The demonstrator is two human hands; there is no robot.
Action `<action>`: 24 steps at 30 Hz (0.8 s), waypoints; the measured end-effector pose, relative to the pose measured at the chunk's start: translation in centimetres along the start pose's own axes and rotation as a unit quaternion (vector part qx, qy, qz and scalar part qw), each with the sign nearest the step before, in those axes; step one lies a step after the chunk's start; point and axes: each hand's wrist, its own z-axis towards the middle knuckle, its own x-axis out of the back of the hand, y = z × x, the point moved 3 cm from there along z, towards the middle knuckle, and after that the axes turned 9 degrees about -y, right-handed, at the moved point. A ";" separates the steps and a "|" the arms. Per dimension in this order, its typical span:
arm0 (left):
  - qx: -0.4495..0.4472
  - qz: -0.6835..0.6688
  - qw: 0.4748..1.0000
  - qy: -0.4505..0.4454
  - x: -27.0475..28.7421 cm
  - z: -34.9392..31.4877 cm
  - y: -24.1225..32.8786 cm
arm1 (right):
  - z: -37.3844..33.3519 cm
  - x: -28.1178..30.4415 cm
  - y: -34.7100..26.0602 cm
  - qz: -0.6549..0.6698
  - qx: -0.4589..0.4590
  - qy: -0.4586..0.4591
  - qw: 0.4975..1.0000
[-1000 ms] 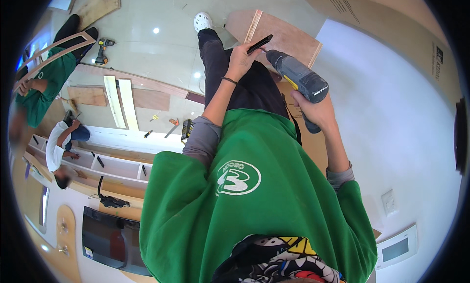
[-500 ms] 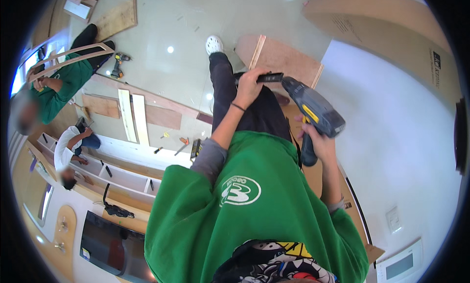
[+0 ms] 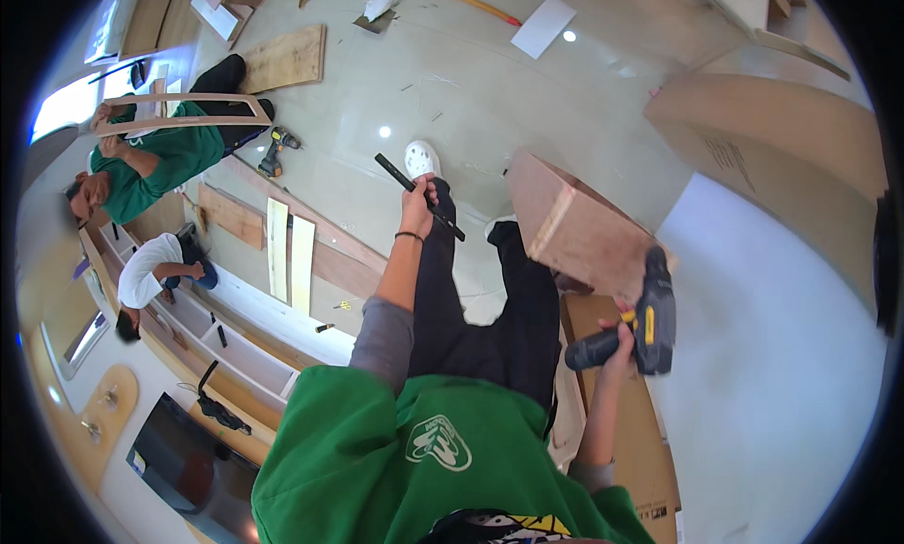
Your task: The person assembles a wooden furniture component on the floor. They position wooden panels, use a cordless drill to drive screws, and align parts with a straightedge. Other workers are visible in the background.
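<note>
My left hand [image 3: 417, 205] is closed around a long, narrow black drawer slide [image 3: 395, 172], held slanting over my left leg. Its ends stick out on both sides of the fist. On the right, my right hand [image 3: 617, 344] grips the handle of a dark grey cordless drill [image 3: 656, 323] with yellow parts. The drill's nose points away from me, close to an open plywood box [image 3: 593, 238] beside my right foot. Whether the nose touches the box I cannot tell. Drill and slide are well apart.
Tall cardboard [image 3: 782, 149] and a white panel [image 3: 763, 356] stand at right. At left, a person in green [image 3: 165, 163] holds a wooden frame [image 3: 188, 123]; another in white [image 3: 151, 266] bends over a long cabinet [image 3: 250, 356]. A second drill [image 3: 276, 152] and boards [image 3: 303, 262] lie between.
My left hand has carried the drawer slide left, away from the drill's nose. The drill has swung to point away from me and sits farther right. The view has shifted, showing more floor.
</note>
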 end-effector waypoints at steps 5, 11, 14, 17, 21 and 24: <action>0.080 0.048 0.991 0.095 7.1 13.7 -6.9 | 1.5 -1.5 1.9 0.001 0.020 0.064 0.998; 0.086 0.008 0.989 0.119 12.1 28.8 -8.9 | 3.1 -2.5 2.6 0.038 0.044 0.065 0.996; 0.053 -0.020 0.997 0.052 11.8 35.6 -5.1 | 3.2 -3.1 1.6 -0.020 0.049 0.091 0.994; 0.067 0.031 0.997 0.015 4.8 38.5 -0.1 | 2.3 -4.4 1.1 -0.056 0.050 0.115 0.991; 0.039 0.053 0.998 0.024 1.4 37.9 6.2 | 2.1 -4.3 0.7 -0.075 0.056 0.099 0.991; -0.028 0.059 0.998 -0.022 5.5 37.2 9.1 | 3.2 -3.7 1.3 -0.040 0.061 0.088 0.993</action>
